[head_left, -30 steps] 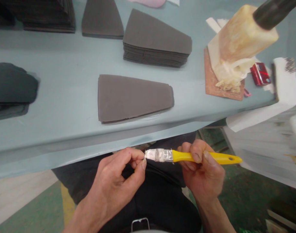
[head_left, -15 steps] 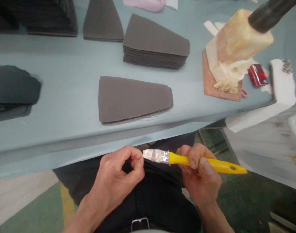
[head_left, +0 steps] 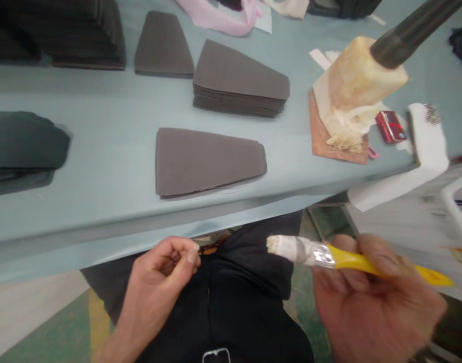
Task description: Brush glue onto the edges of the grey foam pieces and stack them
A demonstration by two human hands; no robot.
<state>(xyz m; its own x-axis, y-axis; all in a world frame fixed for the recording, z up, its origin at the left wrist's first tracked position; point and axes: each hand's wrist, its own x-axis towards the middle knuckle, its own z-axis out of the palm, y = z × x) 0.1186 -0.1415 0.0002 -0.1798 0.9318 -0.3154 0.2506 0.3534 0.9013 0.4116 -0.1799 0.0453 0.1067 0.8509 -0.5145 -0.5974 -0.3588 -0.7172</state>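
Observation:
A paintbrush [head_left: 350,259] with a yellow handle is gripped by my right hand [head_left: 382,302], its taped, pale bristle end pointing left. Thumb and fingertips of my left hand [head_left: 159,282] are pinched together in front of my lap, apart from the brush. Whatever may be in that pinch is too small to make out. Beyond the hands, on the table, lies a tapered stack of grey-brown pieces [head_left: 208,161]. Behind it sits a thicker stack of similar pieces [head_left: 242,70].
A glue-crusted container [head_left: 348,85] with a dark handle sticking out stands on a brown board [head_left: 320,136] at right. Near it are a red box [head_left: 391,127] and a white strip [head_left: 427,136]. Dark stacks [head_left: 26,138] lie at left. The table edge [head_left: 102,227] runs before me.
My right hand has drawn the paintbrush rightward, away from my left hand, and its bristle tip now shows. My left hand has shifted slightly left and stays pinched.

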